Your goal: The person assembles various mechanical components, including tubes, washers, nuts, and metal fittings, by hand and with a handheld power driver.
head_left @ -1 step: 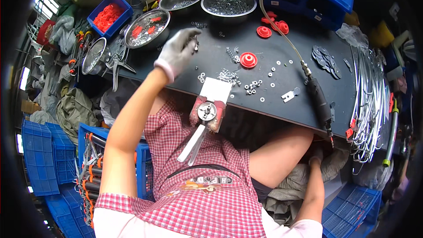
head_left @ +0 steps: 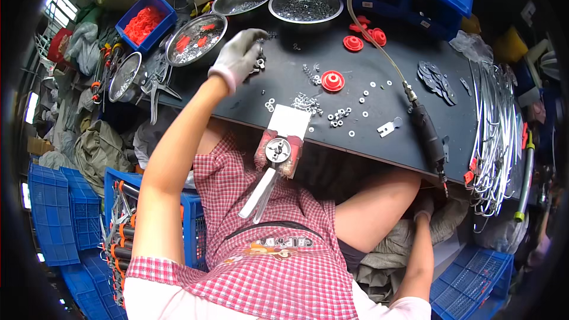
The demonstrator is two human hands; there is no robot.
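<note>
My left hand [head_left: 236, 58], in a pale glove, hovers over the dark worktable [head_left: 379, 154] at left of centre. Its fingers are spread and curved, with small metal parts [head_left: 259, 64] right beside the fingertips. Low on the right, my right hand [head_left: 424, 207] is beside my leg near crumpled grey cloth [head_left: 394, 243]; its fingers are hidden. At the table's front edge, a round metal fixture [head_left: 277, 150] sits on a red block below a white plate [head_left: 290, 120]. Two long silver strips [head_left: 258, 194] stick out from it toward me.
Steel bowls [head_left: 306, 19] of small hardware line the back. Loose nuts [head_left: 339, 117] and red round caps [head_left: 333, 81] lie mid-table. A hanging air screwdriver [head_left: 428, 133] and bent metal rods [head_left: 495, 142] are at right. Blue crates [head_left: 53, 213] stand at left.
My left hand's fingers have spread and lifted away from the small metal parts, which now show more plainly below them. My right hand has hardly moved.
</note>
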